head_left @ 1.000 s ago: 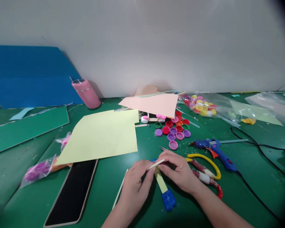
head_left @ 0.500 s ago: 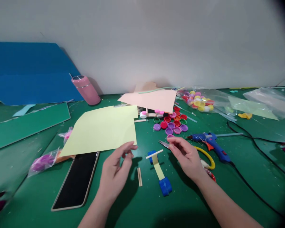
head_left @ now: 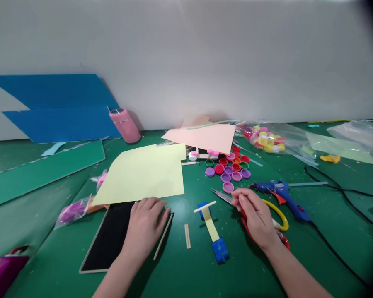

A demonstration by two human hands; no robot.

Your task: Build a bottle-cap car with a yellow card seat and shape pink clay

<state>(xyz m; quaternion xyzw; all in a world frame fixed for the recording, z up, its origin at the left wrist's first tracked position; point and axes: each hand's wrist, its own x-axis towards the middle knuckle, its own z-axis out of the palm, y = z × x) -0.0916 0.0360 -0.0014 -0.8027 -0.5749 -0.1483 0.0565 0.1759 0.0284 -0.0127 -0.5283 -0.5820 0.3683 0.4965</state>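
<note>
My left hand (head_left: pixel 146 225) lies over the black phone (head_left: pixel 107 236), palm down with its fingers loosely extended. A thin wooden stick (head_left: pixel 163 236) lies beside its thumb. My right hand (head_left: pixel 253 215) is above the scissors (head_left: pixel 222 196), fingertips pinched together; whatever is between them is hidden. The scissors' red and yellow handles show around that hand. Between my hands is a small piece with two blue blocks (head_left: pixel 220 250) joined by a pale yellow strip (head_left: pixel 211 225), a white stick (head_left: pixel 205 206) across its far end. Short wooden sticks (head_left: pixel 187 236) lie to its left.
Pale yellow paper (head_left: pixel 146 174) partly covers the phone. Colourful bottle caps (head_left: pixel 228 187) are scattered beyond the scissors. A blue glue gun (head_left: pixel 286 193) with a black cord lies at right. A pink bottle (head_left: pixel 126 126) stands near the wall, beside blue boards (head_left: pixel 65 120).
My left hand has moved left and down onto the phone, and a thin stick now shows beside it. My right hand stays pinched near the scissors. The view has shifted slightly.
</note>
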